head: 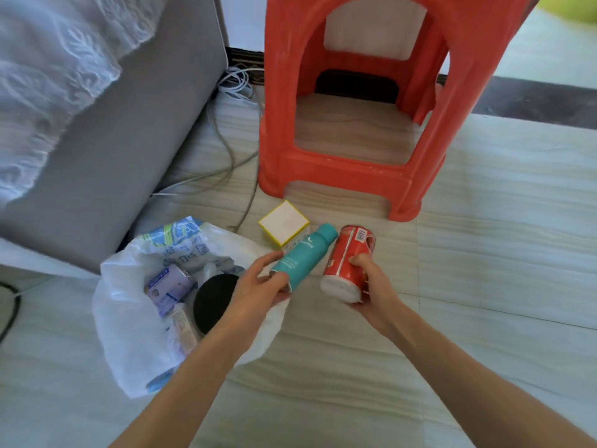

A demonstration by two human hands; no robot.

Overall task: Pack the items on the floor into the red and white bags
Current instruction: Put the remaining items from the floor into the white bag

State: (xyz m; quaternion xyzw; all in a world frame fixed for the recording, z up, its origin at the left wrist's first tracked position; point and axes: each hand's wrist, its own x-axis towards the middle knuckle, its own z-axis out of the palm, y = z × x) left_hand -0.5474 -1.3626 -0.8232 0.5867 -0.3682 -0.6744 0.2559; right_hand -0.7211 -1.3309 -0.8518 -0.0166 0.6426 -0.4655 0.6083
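My left hand [258,286] grips the base of a teal bottle [305,255], which slants up and to the right just above the floor. A red can [347,260] with a barcode label is held around its lower end by my right hand [371,286]. The white plastic bag [129,334] lies open on the floor to the left of my hands. Inside it I see a small white and purple box [168,287], a black round lid [214,300] and other packets. A white box with yellow edges [283,223] sits on the floor beyond the bottle. No red bag is in view.
A red plastic stool [355,124] stands just beyond the items. A grey sofa [106,156] with a lace cover fills the left side. Loose cables [232,156] trail over the tiled floor between sofa and stool. A black cable [9,305] lies at the far left.
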